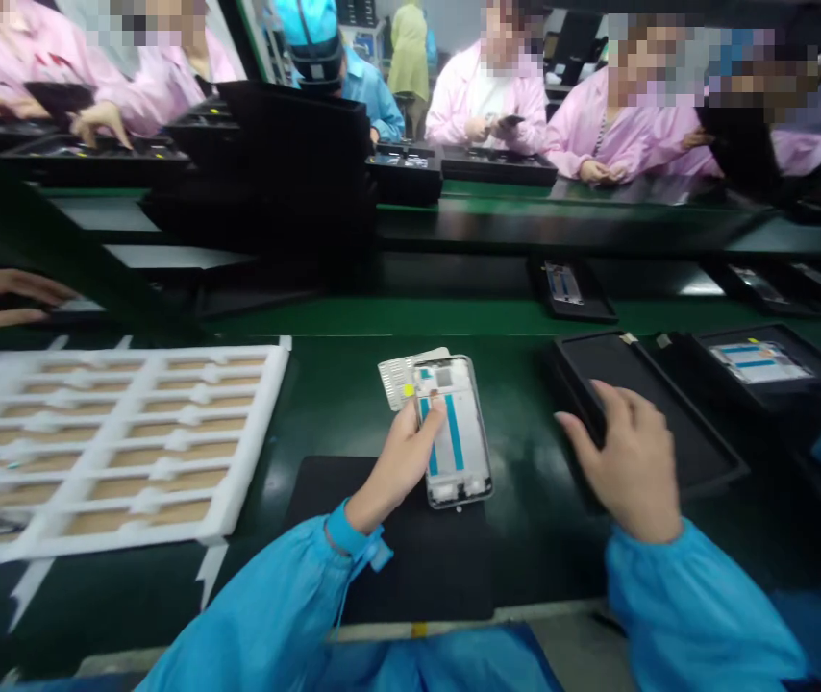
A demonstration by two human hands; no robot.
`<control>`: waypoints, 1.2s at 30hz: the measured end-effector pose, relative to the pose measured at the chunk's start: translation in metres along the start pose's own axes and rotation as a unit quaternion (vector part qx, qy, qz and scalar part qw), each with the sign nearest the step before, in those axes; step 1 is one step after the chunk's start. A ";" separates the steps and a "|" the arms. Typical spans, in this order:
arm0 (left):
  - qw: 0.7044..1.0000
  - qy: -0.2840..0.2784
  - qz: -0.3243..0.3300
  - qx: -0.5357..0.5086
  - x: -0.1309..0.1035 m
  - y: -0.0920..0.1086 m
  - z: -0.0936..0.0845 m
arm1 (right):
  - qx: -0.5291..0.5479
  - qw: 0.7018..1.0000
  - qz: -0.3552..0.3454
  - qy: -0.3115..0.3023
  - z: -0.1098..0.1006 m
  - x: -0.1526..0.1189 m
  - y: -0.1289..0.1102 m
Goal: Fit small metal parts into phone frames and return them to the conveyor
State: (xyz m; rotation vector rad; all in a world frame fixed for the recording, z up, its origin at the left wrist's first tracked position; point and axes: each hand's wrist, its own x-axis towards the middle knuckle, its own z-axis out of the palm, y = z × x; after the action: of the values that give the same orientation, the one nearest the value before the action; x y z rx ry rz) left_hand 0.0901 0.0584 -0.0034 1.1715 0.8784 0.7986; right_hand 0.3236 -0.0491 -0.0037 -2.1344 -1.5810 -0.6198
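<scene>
My left hand [402,452] grips a phone frame [474,432], thumb across its face. The frame has a silvery rim and two blue strips down its pale inside. A pale slotted card [396,377] with a yellow dot beside it shows behind the frame's upper left; whether my fingers also hold the card, I cannot tell. Below them a black mat [410,567] lies on the green bench. My right hand [631,466] is over the left part of a shallow black tray [691,432], thumb and fingers apart, holding nothing. Whether it touches the tray is unclear.
A white foam rack [256,432] with tan slots lies at left. Another phone frame [760,362] sits in a black tray at right, and one more [561,284] farther back. Another person's hand [7,298] reaches in from the left. Co-workers sit across the line.
</scene>
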 end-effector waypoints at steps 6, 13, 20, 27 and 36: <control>0.953 -0.127 0.087 0.262 0.026 -0.011 -0.039 | -0.063 0.991 0.031 -0.116 0.005 0.005 0.058; 0.906 -0.192 0.071 0.370 0.031 -0.017 -0.050 | 0.030 0.996 -0.061 -0.050 0.050 0.097 -0.049; 0.875 -0.227 0.053 0.425 0.026 -0.017 -0.061 | 0.162 0.974 -0.118 -0.107 0.184 0.181 -0.132; 0.868 -0.219 0.082 0.438 0.020 -0.022 -0.065 | 0.276 0.931 -0.145 -0.191 0.169 0.142 -0.104; 0.868 -0.208 0.097 0.439 0.024 -0.028 -0.065 | 0.280 0.897 -0.174 -0.294 0.140 0.105 -0.075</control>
State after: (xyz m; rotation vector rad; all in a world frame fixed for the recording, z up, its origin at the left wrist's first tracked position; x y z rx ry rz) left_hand 0.0444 0.1015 -0.0442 2.1703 0.7688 0.2352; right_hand 0.2939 0.1320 -0.0531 -1.6711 -2.1462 0.4173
